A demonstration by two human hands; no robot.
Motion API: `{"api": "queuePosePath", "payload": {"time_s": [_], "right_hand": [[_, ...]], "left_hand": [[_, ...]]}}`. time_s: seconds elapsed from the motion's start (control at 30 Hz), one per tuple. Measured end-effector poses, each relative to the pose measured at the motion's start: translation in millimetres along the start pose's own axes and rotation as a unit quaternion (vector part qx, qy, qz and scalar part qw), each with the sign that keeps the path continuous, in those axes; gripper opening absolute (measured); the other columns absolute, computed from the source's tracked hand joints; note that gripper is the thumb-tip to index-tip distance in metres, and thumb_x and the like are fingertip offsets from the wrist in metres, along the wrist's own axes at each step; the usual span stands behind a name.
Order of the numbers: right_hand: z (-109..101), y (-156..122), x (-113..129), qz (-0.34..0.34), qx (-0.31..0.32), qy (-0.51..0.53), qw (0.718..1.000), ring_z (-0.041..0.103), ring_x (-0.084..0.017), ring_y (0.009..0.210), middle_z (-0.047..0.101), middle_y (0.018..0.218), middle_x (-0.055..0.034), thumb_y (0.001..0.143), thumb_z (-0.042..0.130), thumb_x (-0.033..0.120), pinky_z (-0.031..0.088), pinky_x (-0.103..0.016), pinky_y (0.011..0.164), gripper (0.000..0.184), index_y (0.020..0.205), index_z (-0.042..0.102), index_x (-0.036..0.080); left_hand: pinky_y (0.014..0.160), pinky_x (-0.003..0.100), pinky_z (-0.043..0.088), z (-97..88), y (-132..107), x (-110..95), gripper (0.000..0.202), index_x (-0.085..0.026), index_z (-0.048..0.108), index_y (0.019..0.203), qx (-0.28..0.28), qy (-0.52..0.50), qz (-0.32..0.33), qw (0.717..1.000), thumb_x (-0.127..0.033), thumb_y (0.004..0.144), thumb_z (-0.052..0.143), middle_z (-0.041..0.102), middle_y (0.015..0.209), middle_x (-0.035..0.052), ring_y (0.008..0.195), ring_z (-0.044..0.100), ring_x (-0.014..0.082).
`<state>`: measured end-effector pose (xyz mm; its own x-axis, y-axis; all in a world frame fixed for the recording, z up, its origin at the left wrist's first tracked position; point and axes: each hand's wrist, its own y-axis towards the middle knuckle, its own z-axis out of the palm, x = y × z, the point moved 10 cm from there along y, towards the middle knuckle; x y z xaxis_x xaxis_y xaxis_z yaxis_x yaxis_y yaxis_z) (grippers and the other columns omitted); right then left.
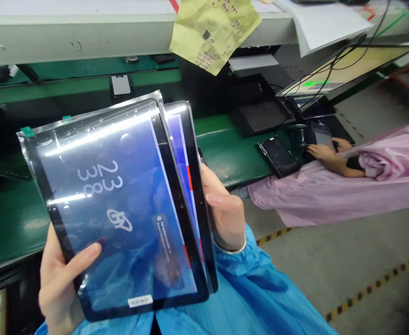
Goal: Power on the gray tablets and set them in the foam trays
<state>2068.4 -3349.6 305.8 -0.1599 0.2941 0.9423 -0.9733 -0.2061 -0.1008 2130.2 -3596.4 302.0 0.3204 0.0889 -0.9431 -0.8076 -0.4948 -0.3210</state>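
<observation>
Two lit tablets are held up in front of me, one overlapping the other. The front tablet [120, 218] has a clear film over it with green tabs at its upper left, a clock on its screen and a white label at its lower edge. My left hand [63, 274] is closed on its lower left side, thumb pressed on the screen. Behind it, mostly covered, the rear tablet [194, 200] shows a blue strip with red marks. My right hand [225, 209] grips that tablet's right edge; the fingers behind it are hidden.
A co-worker in a pink sleeve [393, 158] handles a small device at the right. A black tablet [279, 156] lies on the green bench [221, 144]. A monitor [351, 70] with cables stands farther back. Yellow paper [214, 32] hangs from the shelf [85, 37] above.
</observation>
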Motion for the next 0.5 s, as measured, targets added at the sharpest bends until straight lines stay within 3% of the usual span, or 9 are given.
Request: {"api": "queuePosePath", "payload": {"time_s": [0.13,0.27,0.37,0.5], "right_hand": [[-7.1,11.1,-12.2,-0.029,-0.017,-0.021,0.999,0.069,-0.025,0.115,0.074,0.122,-0.0019,0.090,0.069,0.058,0.058,-0.041,0.103,0.048,0.129,0.064,0.030],[-43.5,35.3,-59.9,-0.015,-0.105,-0.077,0.991,0.069,-0.025,0.117,0.076,0.121,-0.0045,0.087,0.071,0.062,0.055,-0.040,0.106,0.049,0.119,0.067,0.026],[-95.3,45.0,-95.4,0.006,-0.196,-0.170,0.966,0.071,-0.027,0.107,0.079,0.111,-0.0071,0.077,0.075,0.065,0.054,-0.043,0.103,0.054,0.109,0.071,0.022],[-163.4,40.2,-127.4,0.032,-0.259,-0.201,0.944,0.069,-0.034,0.106,0.078,0.104,-0.0135,0.068,0.079,0.066,0.050,-0.050,0.103,0.059,0.099,0.071,0.016]], "left_hand": [[0.076,0.022,0.064,8.6,17.1,18.4,0.080,-0.031,0.071,0.130,0.039,-0.038,-0.006,0.999,-0.026,0.054,0.093,0.080,0.113,-0.0022,0.098,0.077,0.0248],[0.080,0.023,0.063,7.7,46.9,53.1,0.079,-0.030,0.069,0.127,0.103,-0.043,-0.036,0.993,-0.024,0.053,0.097,0.076,0.121,0.0002,0.106,0.074,0.0248],[0.079,0.024,0.063,-18.0,72.1,76.4,0.077,-0.028,0.066,0.120,0.092,-0.006,-0.058,0.994,-0.025,0.050,0.099,0.076,0.116,0.0008,0.101,0.073,0.0236],[0.069,0.022,0.060,-72.6,103.4,99.6,0.072,-0.023,0.067,0.106,0.022,0.047,-0.066,0.996,-0.025,0.042,0.100,0.076,0.097,0.0002,0.085,0.072,0.0201]]}}
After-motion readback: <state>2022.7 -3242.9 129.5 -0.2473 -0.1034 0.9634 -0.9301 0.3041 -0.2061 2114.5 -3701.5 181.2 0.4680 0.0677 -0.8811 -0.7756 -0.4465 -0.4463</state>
